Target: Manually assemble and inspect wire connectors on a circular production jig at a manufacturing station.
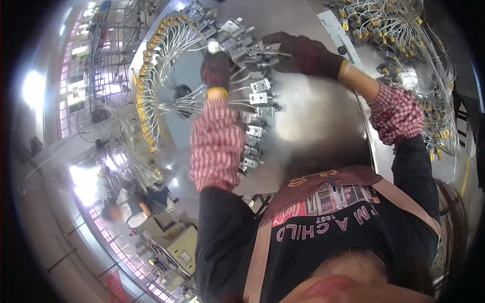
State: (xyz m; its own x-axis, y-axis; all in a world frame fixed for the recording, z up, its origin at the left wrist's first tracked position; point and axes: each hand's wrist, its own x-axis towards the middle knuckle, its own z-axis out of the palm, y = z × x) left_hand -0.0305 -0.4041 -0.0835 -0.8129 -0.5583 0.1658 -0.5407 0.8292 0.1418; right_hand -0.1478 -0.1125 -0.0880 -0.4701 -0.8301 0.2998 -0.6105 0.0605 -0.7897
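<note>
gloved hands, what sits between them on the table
In the head view, a cluster of small grey metal brackets with white wires lies between the left hand and right hand.

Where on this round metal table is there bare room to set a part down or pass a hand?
The widest bare patch of the table lies under the right hand, between the column of metal brackets and the near rim. It is crowded around the left hand, where white wires and yellow connectors fan out, and at the wire bundle far right.
</note>
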